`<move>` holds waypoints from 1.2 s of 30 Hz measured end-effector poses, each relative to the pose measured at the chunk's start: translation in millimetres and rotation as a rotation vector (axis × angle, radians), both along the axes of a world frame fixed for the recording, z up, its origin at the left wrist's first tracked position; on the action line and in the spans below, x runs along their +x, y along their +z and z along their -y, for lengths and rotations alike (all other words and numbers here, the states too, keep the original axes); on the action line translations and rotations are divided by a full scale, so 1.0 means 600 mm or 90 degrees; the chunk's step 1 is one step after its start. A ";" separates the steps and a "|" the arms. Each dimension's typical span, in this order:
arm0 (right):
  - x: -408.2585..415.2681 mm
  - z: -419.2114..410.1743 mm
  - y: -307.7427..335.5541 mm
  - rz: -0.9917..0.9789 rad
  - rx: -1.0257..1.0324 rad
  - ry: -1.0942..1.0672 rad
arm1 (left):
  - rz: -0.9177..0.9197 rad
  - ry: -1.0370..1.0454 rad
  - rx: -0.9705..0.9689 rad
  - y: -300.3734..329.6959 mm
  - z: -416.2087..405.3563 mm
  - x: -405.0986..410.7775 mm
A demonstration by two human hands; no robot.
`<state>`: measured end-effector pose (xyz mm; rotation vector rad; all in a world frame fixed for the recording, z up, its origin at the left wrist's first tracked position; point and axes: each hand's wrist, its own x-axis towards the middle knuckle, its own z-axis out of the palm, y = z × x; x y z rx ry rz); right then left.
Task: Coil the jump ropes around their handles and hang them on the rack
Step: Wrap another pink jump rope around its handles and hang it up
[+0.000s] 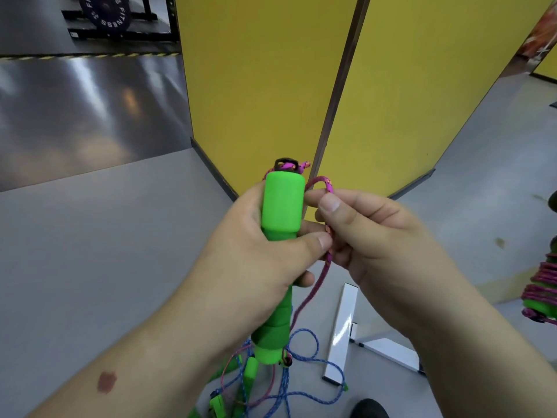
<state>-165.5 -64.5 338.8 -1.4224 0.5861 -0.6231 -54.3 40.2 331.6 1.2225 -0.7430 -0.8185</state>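
Observation:
My left hand (265, 254) grips a pair of bright green jump-rope handles (281, 206), held upright in front of me. A pink rope (313, 285) leaves the black loop at the handle top and trails down to the floor. My right hand (367, 233) pinches a bend of that pink rope just right of the handle top. At the right edge hangs another green handle wrapped in pink rope (542, 285). On the floor below lie loose blue ropes (304, 372) and more green handles (250, 372), tangled together.
Yellow partition panels (265, 86) stand straight ahead, meeting at a dark post. A white stand foot (343, 330) lies on the grey floor. A dark shoe tip (369, 408) shows at the bottom. A weight plate on a black rack (105, 13) sits far left.

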 end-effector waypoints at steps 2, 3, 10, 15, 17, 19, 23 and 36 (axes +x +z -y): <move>-0.001 0.002 -0.004 -0.037 0.013 0.024 | -0.028 0.029 -0.016 0.005 0.001 0.006; -0.005 0.004 -0.005 -0.067 0.010 0.058 | -0.047 0.043 -0.024 0.009 0.002 0.010; -0.017 0.003 0.005 -0.067 -0.043 0.170 | -0.086 0.086 -0.030 0.016 -0.003 0.032; -0.011 0.007 0.022 0.048 -0.039 -0.001 | -0.030 -0.103 0.025 0.005 -0.008 -0.001; -0.013 0.009 0.019 0.033 -0.044 -0.034 | -0.013 -0.083 0.024 0.003 -0.005 -0.005; -0.012 0.008 0.014 0.003 -0.034 -0.015 | -0.033 -0.039 -0.005 0.008 -0.001 -0.003; -0.018 0.004 0.009 -0.119 -0.008 0.173 | -0.136 0.058 -0.065 0.024 0.005 0.017; -0.004 -0.001 0.016 0.025 -0.023 -0.017 | -0.074 -0.040 0.017 0.010 -0.004 -0.007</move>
